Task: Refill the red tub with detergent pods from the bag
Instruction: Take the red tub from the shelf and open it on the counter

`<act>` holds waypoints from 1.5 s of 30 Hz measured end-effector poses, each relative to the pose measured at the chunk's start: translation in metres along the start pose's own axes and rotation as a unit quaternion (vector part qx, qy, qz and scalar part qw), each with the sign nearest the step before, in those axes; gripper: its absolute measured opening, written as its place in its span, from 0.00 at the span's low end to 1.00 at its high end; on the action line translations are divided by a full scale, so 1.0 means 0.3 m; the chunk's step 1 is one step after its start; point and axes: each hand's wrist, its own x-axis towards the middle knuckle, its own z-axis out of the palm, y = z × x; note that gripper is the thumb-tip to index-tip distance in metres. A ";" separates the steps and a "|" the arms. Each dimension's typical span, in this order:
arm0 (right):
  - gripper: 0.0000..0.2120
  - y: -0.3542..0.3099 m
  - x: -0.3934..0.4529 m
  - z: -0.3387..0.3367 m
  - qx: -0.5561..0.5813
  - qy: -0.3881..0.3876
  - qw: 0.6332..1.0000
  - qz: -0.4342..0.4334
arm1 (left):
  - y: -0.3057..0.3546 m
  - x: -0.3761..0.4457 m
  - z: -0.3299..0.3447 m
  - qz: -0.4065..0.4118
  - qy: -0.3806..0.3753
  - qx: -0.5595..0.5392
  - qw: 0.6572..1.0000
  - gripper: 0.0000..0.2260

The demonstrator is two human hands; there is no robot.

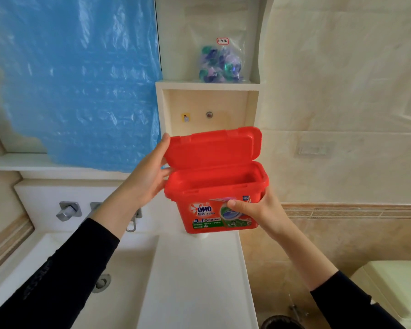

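Right hand [259, 211] grips tub [183, 194]; left hand [147, 173] touches lid [214, 147]

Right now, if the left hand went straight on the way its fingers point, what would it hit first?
The lid of the red tub, standing open. The left hand points up and right at the lid's left edge and looks nearly touching it, though depth is unclear.

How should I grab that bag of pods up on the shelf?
Pinch the bag by its flat top near the label, reaching in from the open front of the shelf. The pods bulge low down, so the top is probably thinner and easier.
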 end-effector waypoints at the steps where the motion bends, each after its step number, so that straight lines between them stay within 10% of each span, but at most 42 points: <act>1: 0.44 -0.002 -0.006 0.004 -0.001 -0.010 1.000 0.003 | 0.009 0.012 -0.002 0.006 0.014 -0.016 1.000 0.18; 20: 0.48 -0.058 -0.038 0.043 0.018 -0.018 0.999 -0.026 | -0.038 0.038 -0.006 -0.128 -0.005 -0.035 0.991 0.16; 25: 0.47 -0.068 -0.031 0.040 0.020 -0.012 0.999 -0.032 | -0.063 0.007 -0.007 -0.091 -0.065 -0.060 0.992 0.30; 35: 0.40 -0.053 -0.028 0.038 0.056 0.020 0.998 -0.021 | -0.211 -0.096 -0.096 0.023 -0.040 -0.053 0.998 0.23; 45: 0.39 0.019 -0.055 0.058 0.053 0.017 0.998 0.007 | -0.257 -0.143 -0.055 0.059 -0.051 0.153 0.985 0.39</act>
